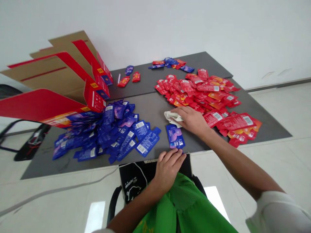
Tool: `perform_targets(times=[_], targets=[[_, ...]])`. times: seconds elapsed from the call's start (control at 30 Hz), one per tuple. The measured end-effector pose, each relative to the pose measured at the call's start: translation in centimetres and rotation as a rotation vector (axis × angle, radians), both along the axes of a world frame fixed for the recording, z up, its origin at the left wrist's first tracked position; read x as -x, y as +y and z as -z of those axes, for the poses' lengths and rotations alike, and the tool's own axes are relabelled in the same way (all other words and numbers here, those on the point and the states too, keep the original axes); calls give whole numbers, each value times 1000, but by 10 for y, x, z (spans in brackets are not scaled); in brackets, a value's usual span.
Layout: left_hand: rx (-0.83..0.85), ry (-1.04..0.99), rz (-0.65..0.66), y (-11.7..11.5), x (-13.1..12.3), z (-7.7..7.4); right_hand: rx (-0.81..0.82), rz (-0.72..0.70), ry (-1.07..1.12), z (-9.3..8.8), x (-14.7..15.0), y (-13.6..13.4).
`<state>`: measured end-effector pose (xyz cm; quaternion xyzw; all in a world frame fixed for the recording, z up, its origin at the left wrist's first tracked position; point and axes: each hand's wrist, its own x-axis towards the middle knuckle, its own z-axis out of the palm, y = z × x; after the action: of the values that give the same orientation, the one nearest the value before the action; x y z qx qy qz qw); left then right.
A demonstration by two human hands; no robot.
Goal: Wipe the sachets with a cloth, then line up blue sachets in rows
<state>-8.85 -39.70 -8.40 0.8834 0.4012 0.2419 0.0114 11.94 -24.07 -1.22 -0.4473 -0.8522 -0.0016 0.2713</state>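
Hands apart; right hand (191,120) clamped white cloth (173,118) flat on grey table (150,106); left hand (168,169) loosely curled, fingertips at lone blue sachet (175,136); red sachets (194,90) heaped beyond right hand, blue sachets (114,132) left of hands, kept apart by colour.

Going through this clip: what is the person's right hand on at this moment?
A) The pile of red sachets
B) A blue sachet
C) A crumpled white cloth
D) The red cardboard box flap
C: the right hand lies over a crumpled white cloth on the grey tabletop, just short of the red sachets.
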Motion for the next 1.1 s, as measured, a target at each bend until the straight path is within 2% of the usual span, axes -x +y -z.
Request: perform_targets(times=[0.07,0.13,0.2,0.27,0.33,0.43,0.53,0.6,0.67,0.77,0.87,0.93,1.0,1.1], targets=[[7,-28,-9,-1,0,2,-37,18,78,-9,0,-19],[12,-68,-10,-2,-1,3,-25,-73,69,-10,-2,-45],[20,-96,-11,-2,-1,3,26,-216,-2,-4,-4,-68],[27,-105,-15,-2,-2,2,88,-290,-49,8,-5,-80],[32,-108,-19,-1,-3,1,119,-274,-27,21,-7,-74],[47,-113,-29,0,-4,0,111,-192,-1,32,-6,-39],[57,-120,-42,2,-6,0,86,-54,-44,28,-1,1],[55,-129,-54,2,-7,0,56,32,-22,18,1,12],[45,-141,-67,1,-8,-1,11,85,71,6,1,5],[28,-148,-78,-2,-9,-2,-16,40,179,-7,-3,-32],[21,-134,-82,-4,-10,-2,56,-140,94,-3,-8,-73],[27,-124,-82,-4,-10,-2,117,-201,27,8,-7,-85],[36,-126,-80,-4,-11,-2,144,-191,19,21,-3,-80],[33,-140,-82,-4,-11,-2,119,-103,34,31,4,-46]])
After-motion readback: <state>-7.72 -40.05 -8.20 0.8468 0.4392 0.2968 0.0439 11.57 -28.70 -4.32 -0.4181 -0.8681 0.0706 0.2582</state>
